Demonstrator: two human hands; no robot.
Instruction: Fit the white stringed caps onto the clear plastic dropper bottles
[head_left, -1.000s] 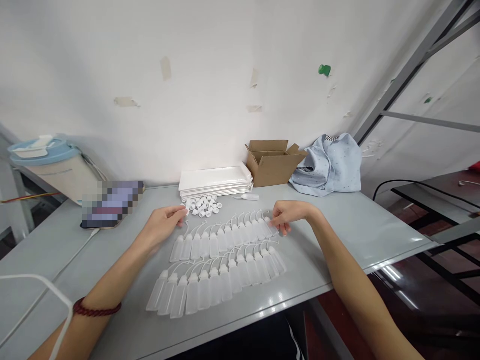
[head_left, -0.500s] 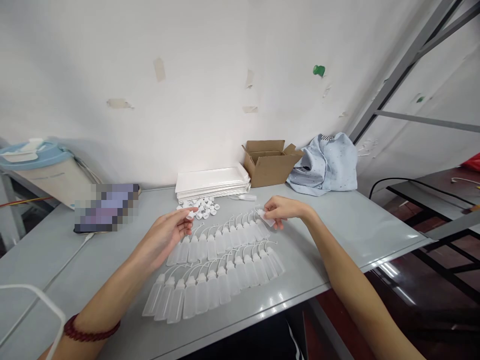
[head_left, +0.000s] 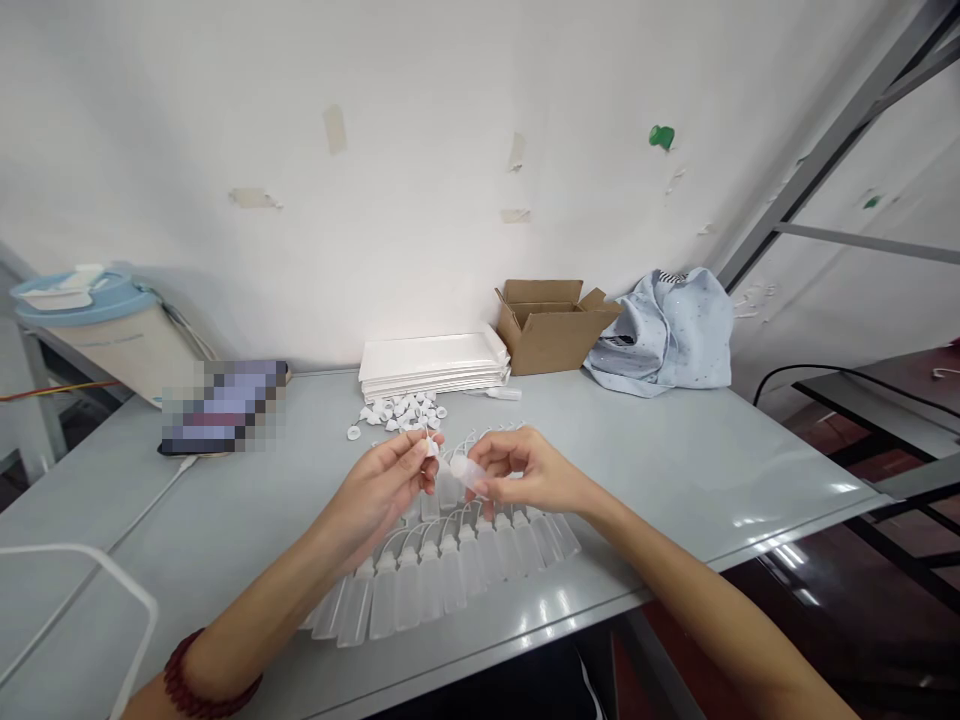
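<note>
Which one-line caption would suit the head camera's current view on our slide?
Left hand with a small white cap, right hand with a translucent bottle, above rows of similar bottles.

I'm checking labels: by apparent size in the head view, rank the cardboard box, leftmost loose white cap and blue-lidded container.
1. Blue-lidded container
2. Cardboard box
3. Leftmost loose white cap

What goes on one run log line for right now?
left hand: holds white cap | right hand: holds small bottle | loose caps: beside white stack | other bottles: lying on table
</note>
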